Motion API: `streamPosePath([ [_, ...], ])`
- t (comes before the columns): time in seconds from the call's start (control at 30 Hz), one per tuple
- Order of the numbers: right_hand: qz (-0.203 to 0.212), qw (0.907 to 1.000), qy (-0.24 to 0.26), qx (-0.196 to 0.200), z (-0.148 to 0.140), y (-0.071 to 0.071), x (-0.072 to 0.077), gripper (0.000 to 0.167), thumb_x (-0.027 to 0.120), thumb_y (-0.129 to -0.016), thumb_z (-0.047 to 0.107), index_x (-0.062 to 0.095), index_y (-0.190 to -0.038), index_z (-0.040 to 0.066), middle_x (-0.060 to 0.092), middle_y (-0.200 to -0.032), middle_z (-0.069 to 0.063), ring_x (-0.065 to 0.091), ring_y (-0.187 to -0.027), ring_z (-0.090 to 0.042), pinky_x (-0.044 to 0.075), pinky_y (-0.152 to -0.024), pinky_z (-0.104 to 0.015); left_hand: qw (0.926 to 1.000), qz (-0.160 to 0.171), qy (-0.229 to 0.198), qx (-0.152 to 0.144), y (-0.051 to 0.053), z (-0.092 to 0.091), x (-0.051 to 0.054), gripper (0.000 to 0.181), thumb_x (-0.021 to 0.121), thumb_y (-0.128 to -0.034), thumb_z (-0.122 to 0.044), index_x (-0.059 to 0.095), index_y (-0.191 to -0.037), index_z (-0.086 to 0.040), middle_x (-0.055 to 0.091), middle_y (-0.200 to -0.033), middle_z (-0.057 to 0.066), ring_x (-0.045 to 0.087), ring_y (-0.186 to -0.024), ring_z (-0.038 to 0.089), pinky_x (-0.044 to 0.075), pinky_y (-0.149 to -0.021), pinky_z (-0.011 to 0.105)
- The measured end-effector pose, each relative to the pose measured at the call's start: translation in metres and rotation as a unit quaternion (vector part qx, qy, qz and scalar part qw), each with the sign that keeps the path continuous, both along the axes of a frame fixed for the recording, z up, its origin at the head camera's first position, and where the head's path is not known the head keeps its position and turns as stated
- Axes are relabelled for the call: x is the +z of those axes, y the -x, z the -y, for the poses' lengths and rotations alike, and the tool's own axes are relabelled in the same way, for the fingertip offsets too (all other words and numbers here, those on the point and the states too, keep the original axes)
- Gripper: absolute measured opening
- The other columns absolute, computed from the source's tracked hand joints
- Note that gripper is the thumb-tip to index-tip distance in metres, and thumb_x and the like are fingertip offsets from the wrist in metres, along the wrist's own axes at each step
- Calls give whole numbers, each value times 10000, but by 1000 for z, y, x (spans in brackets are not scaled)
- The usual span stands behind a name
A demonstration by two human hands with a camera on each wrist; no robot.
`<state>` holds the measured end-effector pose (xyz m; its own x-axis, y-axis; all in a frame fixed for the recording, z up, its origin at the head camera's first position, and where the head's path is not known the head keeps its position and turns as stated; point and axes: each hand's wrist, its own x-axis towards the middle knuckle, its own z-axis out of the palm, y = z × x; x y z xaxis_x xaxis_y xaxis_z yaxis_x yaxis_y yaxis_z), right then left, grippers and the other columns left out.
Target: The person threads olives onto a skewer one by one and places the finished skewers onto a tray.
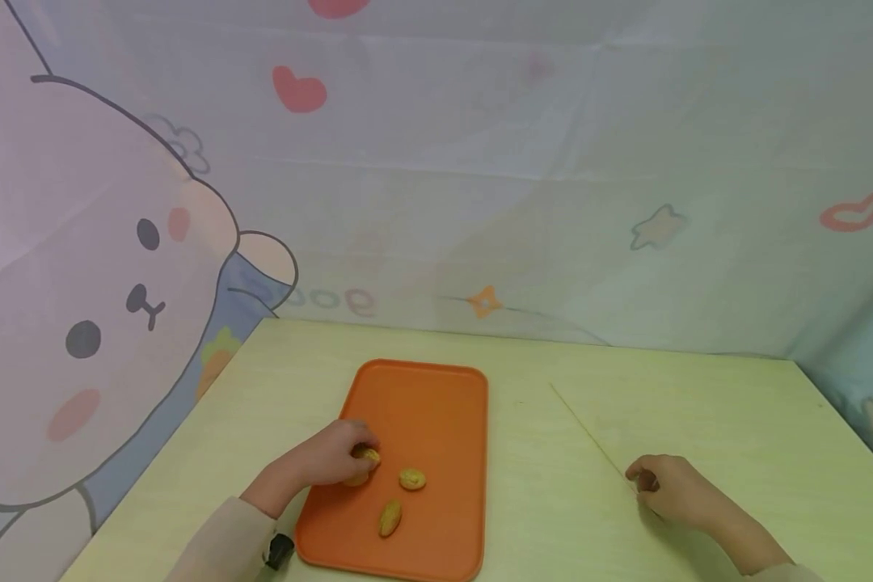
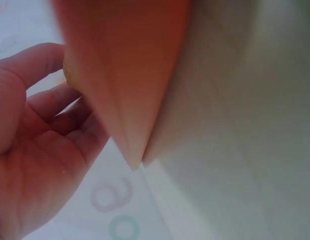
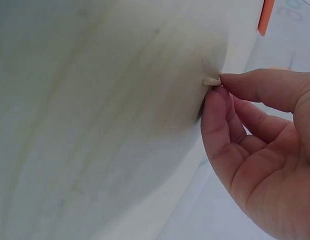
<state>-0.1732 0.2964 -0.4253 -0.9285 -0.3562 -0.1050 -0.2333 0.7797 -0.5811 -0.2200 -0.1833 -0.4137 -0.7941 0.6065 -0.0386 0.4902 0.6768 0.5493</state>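
Over the left side of an orange tray (image 1: 447, 428), my left hand (image 1: 335, 453) pinches a yellow-brown, oval, wrinkled piece (image 1: 368, 456) between thumb and fingers. Another such piece (image 1: 356, 479) lies just under that hand, partly covered. Two more, a rounder piece (image 1: 411, 479) and a longer piece (image 1: 390, 518), lie apart on the tray. Right of the tray, my right hand (image 1: 672, 489) pinches the near end of a thin, pale skewer (image 1: 585, 428), which slants away to the far left across the table. Its blunt end (image 3: 211, 81) shows at the fingertips in the right wrist view.
The pale yellow-green table (image 1: 546, 517) carries the tray left of its middle. Beside the tray's near left corner is a small black object (image 1: 280, 551), partly behind the sleeve. A printed cloth (image 1: 444, 202) hangs behind the table's far edge.
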Motion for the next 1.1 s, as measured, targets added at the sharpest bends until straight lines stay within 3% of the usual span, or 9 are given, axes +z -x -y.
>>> streamPosePath([
  [0.23,41,9992,-129,-365,6,1,0,246,665,-710,-77,641,-954,-73,600,-817,-47,539,-768,-180,493,-653,-317,10000,57,6,30,-1,0,1,135,677,-894,-110,721,-978,-14,572,-846,-12,455,-736,116,406,-644,254],
  [0.63,-173,9967,-410,-672,8,4,-2,245,691,-684,-37,633,-922,-42,613,-805,-61,580,-756,-193,514,-658,-366,9999,-51,-110,-40,0,0,2,147,673,-899,-127,733,-985,-24,603,-866,-12,522,-773,103,460,-673,257],
  [0.9,-567,9964,-413,-467,3,3,12,192,640,-745,-20,667,-934,-35,623,-825,-31,544,-766,-161,489,-659,-314,9996,-228,-142,52,0,0,5,161,672,-900,-138,725,-998,-23,594,-873,-18,522,-779,101,468,-689,259],
  [1.1,-829,9958,-206,-329,5,-3,27,194,634,-787,5,679,-972,-34,631,-853,-10,498,-741,-82,463,-629,-234,9988,-409,-229,109,-1,1,14,183,678,-890,-129,709,-1022,-6,621,-917,7,541,-822,125,493,-722,276],
])
